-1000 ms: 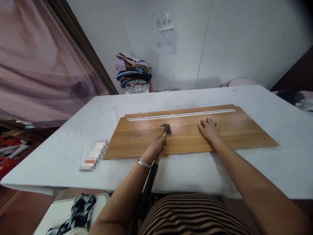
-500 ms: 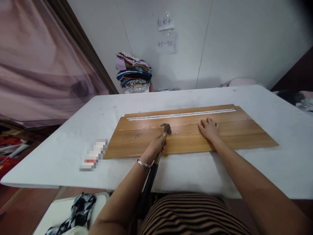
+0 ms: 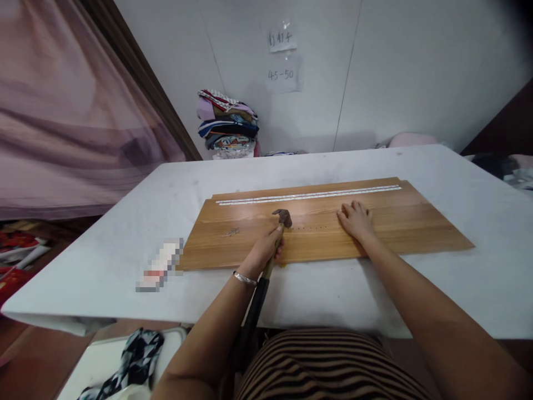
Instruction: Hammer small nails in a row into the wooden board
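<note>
My left hand (image 3: 266,248) is wrapped round the handle of a claw hammer (image 3: 260,294), close below its rusty head. The hammer head is over the wooden board (image 3: 400,222), at the left end of a row of small nails (image 3: 310,228). Whether it touches the board I cannot tell. My right hand (image 3: 356,220) rests on the board to the right of that row, fingers apart and slightly bent, holding nothing. A small pile of loose nails (image 3: 231,232) lies on the board left of the hammer.
Two pale strips (image 3: 308,195) run along the board's far side. A blurred-out flat object (image 3: 160,265) lies left of the board on the white-covered table (image 3: 112,239). Folded clothes (image 3: 229,122) are stacked by the wall. A white stool (image 3: 100,355) with patterned cloth stands front left.
Both hands and the hammer have stayed practically still. At the table's front left corner, the white cover's edge now hangs lower and bulges.
</note>
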`<state>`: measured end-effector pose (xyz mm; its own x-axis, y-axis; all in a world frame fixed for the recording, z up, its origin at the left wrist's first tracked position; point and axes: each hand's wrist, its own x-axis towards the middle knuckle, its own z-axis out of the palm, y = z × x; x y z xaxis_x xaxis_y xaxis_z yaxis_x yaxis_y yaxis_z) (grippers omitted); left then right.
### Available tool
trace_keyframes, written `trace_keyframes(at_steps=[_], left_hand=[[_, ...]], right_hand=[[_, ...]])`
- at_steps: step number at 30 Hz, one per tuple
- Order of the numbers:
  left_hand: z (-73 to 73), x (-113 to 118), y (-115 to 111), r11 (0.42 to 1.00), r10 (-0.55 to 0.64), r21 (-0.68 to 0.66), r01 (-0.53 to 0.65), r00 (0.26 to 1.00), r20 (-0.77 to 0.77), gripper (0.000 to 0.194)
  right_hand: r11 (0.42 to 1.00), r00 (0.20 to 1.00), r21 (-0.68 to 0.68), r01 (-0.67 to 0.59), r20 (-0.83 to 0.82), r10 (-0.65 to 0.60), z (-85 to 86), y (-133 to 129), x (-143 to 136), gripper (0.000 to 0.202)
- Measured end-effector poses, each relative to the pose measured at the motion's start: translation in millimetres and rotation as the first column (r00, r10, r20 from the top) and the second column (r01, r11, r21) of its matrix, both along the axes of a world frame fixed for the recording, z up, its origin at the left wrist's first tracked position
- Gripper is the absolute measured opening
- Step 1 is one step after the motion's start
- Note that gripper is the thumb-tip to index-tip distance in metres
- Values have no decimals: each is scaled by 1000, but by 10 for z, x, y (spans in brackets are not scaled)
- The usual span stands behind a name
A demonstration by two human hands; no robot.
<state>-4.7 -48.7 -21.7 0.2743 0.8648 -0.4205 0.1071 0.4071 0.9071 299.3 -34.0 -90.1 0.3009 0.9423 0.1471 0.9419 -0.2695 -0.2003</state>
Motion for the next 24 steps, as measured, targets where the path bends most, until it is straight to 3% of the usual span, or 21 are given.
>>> trace_keyframes(at_steps=[24], left_hand=[[-7,-9,-2,1000,-19,11,19,1000,10,30]], right_hand=[[1000,1000,-5,5,1,-5,22,0,-14,46]])
